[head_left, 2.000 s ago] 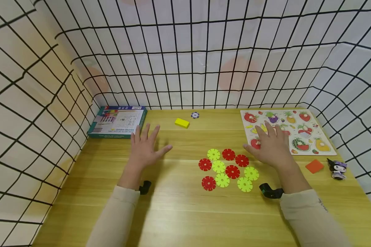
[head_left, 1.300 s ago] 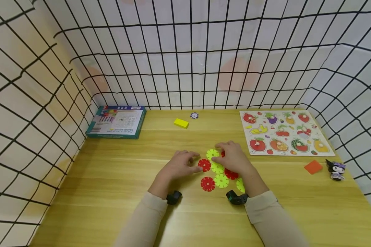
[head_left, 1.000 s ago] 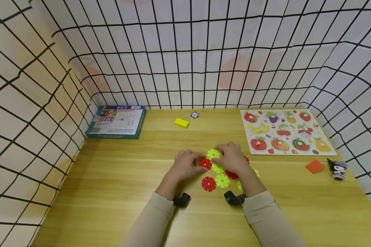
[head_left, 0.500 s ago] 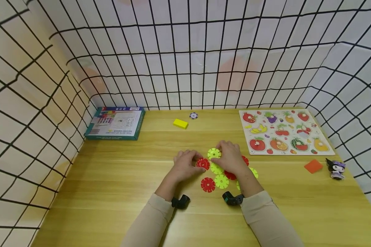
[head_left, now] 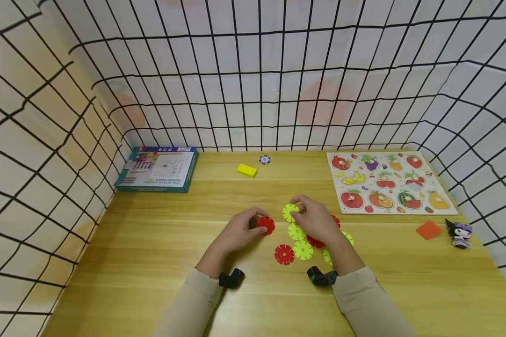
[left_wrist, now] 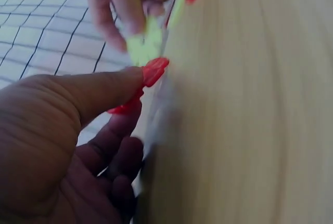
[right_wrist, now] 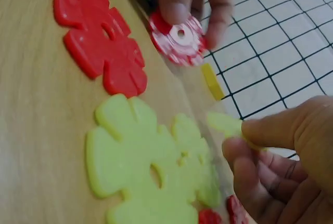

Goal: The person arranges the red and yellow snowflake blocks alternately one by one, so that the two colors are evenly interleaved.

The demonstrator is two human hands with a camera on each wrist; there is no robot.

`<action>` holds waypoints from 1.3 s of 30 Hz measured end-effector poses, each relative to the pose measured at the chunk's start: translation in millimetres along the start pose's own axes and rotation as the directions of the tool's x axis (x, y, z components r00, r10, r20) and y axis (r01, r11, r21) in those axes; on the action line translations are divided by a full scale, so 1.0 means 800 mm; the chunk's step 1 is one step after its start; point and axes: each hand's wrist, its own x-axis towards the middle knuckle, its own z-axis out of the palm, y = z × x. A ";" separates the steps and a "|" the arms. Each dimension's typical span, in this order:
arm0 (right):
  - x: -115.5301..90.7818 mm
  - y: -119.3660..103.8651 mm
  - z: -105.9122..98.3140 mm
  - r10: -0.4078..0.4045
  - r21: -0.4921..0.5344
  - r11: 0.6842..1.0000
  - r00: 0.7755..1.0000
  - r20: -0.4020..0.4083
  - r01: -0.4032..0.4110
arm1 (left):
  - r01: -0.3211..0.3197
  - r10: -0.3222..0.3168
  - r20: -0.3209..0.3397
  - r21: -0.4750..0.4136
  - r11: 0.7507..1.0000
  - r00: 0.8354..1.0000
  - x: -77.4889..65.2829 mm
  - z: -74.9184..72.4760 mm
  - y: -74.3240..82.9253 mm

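- Surface: light wooden table, grain running side to side; near edge out of view.
- Room: black wire mesh stands along the far edge and both sides, pale cloth behind it with faint orange and yellow patches.
- Far left corner: flat teal box, printed side up.
- Far edge, middle: small round chip; yellow block just beside it, slightly nearer.
- Far right corner: white fruit board. Orange square and small figurine lie below it, toward the right edge.
- Left hand: thumb and forefinger clamped on a red disc, left of the other discs; left wrist view has it lifted clear of the wood. Remaining fingers loosely curled.
- Right hand: thumb and forefinger pinched on a yellow-green disc, on the far side of the cluster; the other fingers curl in behind.
- The two held discs are near each other, not touching in the head view.
- Mid-table: loose red discs and loose yellow-green discs lie flat, several partly hidden by right hand and forearm.
- Beige sleeves on both arms; black camera at each wrist.
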 end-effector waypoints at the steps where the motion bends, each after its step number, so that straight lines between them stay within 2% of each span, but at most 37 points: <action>1: -0.001 -0.001 0.002 -0.003 0.034 0.999 1.000 0.002 0.003 | 0.011 -0.011 0.009 -0.005 1.000 1.000 -0.005 -0.008 -0.004; 4: -0.004 -0.010 0.008 -0.017 0.143 0.990 1.000 0.015 0.015 | 0.063 -0.063 0.017 -0.008 0.998 0.998 -0.021 -0.038 -0.019; 7: -0.009 -0.024 0.018 -0.028 0.202 0.979 0.999 0.046 0.018 | 0.148 -0.148 0.025 -0.018 0.989 0.989 -0.039 -0.072 -0.034; 11: -0.015 -0.047 0.039 -0.047 0.164 0.986 0.993 0.113 0.028 | 0.264 -0.264 0.029 0.000 0.965 0.964 -0.063 -0.113 -0.051; 15: -0.018 -0.069 0.068 -0.102 0.120 0.989 0.978 0.181 0.081 | 0.307 -0.308 0.018 0.052 0.950 0.951 -0.078 -0.139 -0.063; 19: -0.016 -0.092 0.096 -0.161 0.143 0.981 0.964 0.211 0.133 | 0.317 -0.319 0.036 0.056 0.947 0.947 -0.080 -0.149 -0.071; 22: -0.010 -0.107 0.115 -0.164 0.143 0.980 0.967 0.197 0.137 | 0.327 -0.330 0.053 0.059 0.943 0.943 -0.079 -0.152 -0.073; 26: 0.000 -0.120 0.135 -0.145 0.009 0.989 0.975 0.168 0.145 | 0.338 -0.343 0.040 0.089 0.937 0.939 -0.081 -0.155 -0.074; 28: 0.005 -0.124 0.142 -0.156 -0.108 0.979 0.975 0.158 0.174 | 0.331 -0.335 0.032 0.104 0.938 0.942 -0.082 -0.155 -0.074; 31: 0.011 -0.131 0.150 -0.162 -0.211 0.959 0.976 0.146 0.191 | 0.315 -0.320 0.026 0.108 0.943 0.947 -0.083 -0.156 -0.075; 34: 0.013 -0.135 0.156 -0.148 -0.278 0.944 0.982 0.121 0.176 | 0.304 -0.308 0.024 0.109 0.946 0.951 -0.083 -0.156 -0.077; 39: 0.015 -0.139 0.164 -0.145 -0.322 0.932 0.985 0.093 0.168 | 0.325 -0.327 0.005 0.104 0.940 0.945 -0.081 -0.157 -0.083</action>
